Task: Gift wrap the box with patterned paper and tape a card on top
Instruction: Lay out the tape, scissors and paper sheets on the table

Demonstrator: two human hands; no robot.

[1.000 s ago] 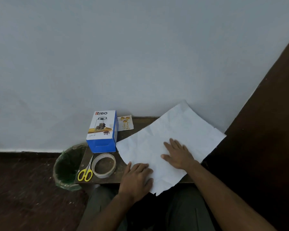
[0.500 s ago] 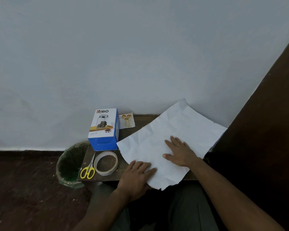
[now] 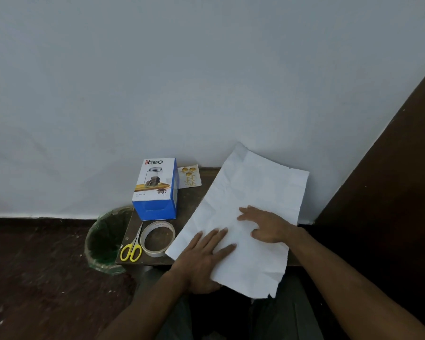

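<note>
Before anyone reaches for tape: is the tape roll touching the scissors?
Apart. The head view shows a strip of bare table between the tape roll and the scissors.

Paper (image 3: 250, 192): white side up, creased, lay flat on the small table, near edge overhanging it, far corner against the wall. Box (image 3: 155, 190): blue and white, jar picture, upright, left of paper, apart. Card (image 3: 190, 176): pale with gold print, flat behind box.
</note>
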